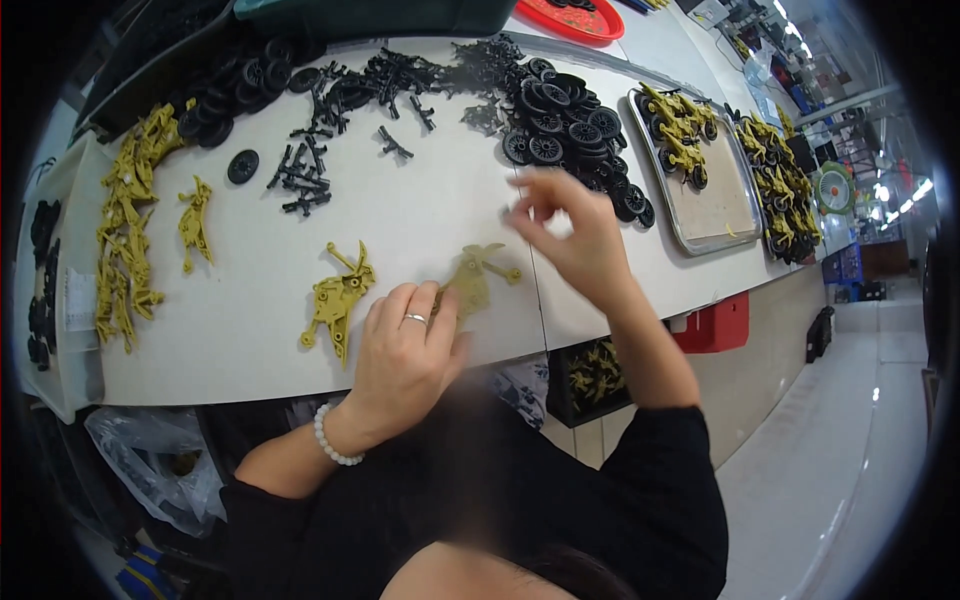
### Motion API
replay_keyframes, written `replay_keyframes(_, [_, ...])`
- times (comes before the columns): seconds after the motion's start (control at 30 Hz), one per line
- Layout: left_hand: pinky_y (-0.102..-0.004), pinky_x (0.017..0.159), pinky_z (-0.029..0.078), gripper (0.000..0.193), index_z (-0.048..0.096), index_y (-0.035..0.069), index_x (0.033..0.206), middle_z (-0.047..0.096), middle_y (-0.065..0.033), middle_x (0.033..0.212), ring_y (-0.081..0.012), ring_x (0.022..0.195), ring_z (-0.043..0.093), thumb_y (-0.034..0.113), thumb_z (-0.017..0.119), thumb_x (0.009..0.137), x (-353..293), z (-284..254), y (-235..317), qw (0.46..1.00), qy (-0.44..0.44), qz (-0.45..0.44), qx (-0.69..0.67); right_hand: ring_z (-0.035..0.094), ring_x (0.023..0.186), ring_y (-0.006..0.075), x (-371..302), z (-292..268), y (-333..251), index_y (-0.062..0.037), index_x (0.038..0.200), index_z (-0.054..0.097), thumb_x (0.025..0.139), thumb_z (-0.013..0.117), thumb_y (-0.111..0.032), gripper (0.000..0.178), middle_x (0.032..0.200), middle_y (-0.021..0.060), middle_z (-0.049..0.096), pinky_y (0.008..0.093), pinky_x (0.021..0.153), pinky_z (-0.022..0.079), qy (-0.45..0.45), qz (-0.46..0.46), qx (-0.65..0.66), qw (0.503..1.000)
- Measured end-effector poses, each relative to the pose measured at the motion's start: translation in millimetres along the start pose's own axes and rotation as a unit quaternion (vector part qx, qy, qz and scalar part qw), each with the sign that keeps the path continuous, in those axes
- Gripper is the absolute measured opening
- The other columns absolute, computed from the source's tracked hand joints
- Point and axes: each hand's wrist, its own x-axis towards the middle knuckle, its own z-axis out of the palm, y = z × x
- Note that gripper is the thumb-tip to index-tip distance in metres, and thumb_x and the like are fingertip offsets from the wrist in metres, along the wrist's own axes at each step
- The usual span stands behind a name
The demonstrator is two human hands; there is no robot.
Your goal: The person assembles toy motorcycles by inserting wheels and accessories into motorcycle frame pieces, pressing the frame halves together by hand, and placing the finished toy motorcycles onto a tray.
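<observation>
My left hand (405,340), with a ring and a beaded bracelet, rests on the white table, its fingers closed on the edge of a yellow plastic toy motorcycle body piece (470,285). That piece is slightly blurred and partly covered by my fingers. To the left of this hand lies another yellow body piece (340,300), untouched. My right hand (568,225) is raised above the table, just short of the heap of black toy wheels (570,130). Its thumb and fingers curl toward each other in a pinch; anything small between the blurred fingertips cannot be made out.
Black handlebar-like parts (305,180) are scattered at the back, near a loose wheel (242,166). Yellow pieces (125,250) pile up at left beside a white bin (85,330). At right, a metal tray (725,205) carries assembled toy motorcycles (685,130).
</observation>
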Motion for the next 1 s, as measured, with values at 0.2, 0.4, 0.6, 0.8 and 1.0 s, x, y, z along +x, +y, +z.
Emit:
replay_keyframes(0.2, [-0.0410, 0.077, 0.048, 0.041, 0.062, -0.008, 0.104, 0.059, -0.0195, 0.104, -0.0335, 0.093, 0.055, 0.006, 0.070, 0.067, -2, 11, 0, 0.997, 0.039, 0.029, 0.059, 0.060, 0.066, 0.0160, -67, 14, -15, 0.0011, 0.090, 0.070, 0.070, 0.074, 0.005, 0.021, 0.077, 0.0082, 0.065, 0.0254, 0.060, 0.047, -0.041, -0.002, -0.036, 0.998])
replay_keyframes(0.4, [-0.0415, 0.077, 0.048, 0.041, 0.063, -0.008, 0.104, 0.059, -0.0196, 0.102, -0.0332, 0.094, 0.055, 0.007, 0.070, 0.067, 0, 12, -1, 0.998, 0.034, 0.031, 0.051, 0.059, 0.070, 0.0234, -78, 28, -12, -0.0077, 0.093, 0.069, 0.071, 0.072, -0.003, 0.023, 0.079, 0.0052, 0.063, 0.0325, 0.060, 0.048, 0.010, -0.055, -0.099, 0.994])
replay_keyframes(0.6, [-0.0409, 0.076, 0.048, 0.040, 0.063, -0.008, 0.103, 0.059, -0.0193, 0.101, -0.0327, 0.093, 0.055, 0.008, 0.071, 0.067, 1, 11, 0, 0.999, 0.021, 0.026, 0.043, 0.053, 0.060, 0.0206, -75, 28, -12, -0.0009, 0.090, 0.068, 0.062, 0.070, 0.010, 0.030, 0.071, 0.0060, 0.059, 0.0293, 0.052, 0.043, 0.013, -0.145, -0.162, 0.976])
replay_keyframes(0.8, [-0.0389, 0.073, 0.049, 0.039, 0.063, -0.010, 0.102, 0.059, -0.0195, 0.099, -0.0319, 0.091, 0.055, 0.008, 0.070, 0.067, 2, 8, -1, 0.998, -0.007, 0.038, 0.043, 0.051, 0.059, 0.0218, -72, 28, -28, -0.0013, 0.091, 0.067, 0.062, 0.071, 0.008, 0.030, 0.070, 0.0055, 0.057, 0.0314, 0.051, 0.043, -0.009, -0.140, -0.210, 0.968])
replay_keyframes(1.0, [-0.0380, 0.072, 0.048, 0.037, 0.062, -0.012, 0.098, 0.059, -0.0208, 0.096, -0.0307, 0.087, 0.055, 0.008, 0.069, 0.068, 4, 11, 2, 0.993, -0.006, 0.071, 0.099, 0.054, 0.063, 0.0234, -76, 31, -31, -0.0012, 0.093, 0.066, 0.064, 0.069, 0.006, 0.029, 0.074, 0.0070, 0.058, 0.0329, 0.054, 0.045, -0.040, -0.116, -0.246, 0.962])
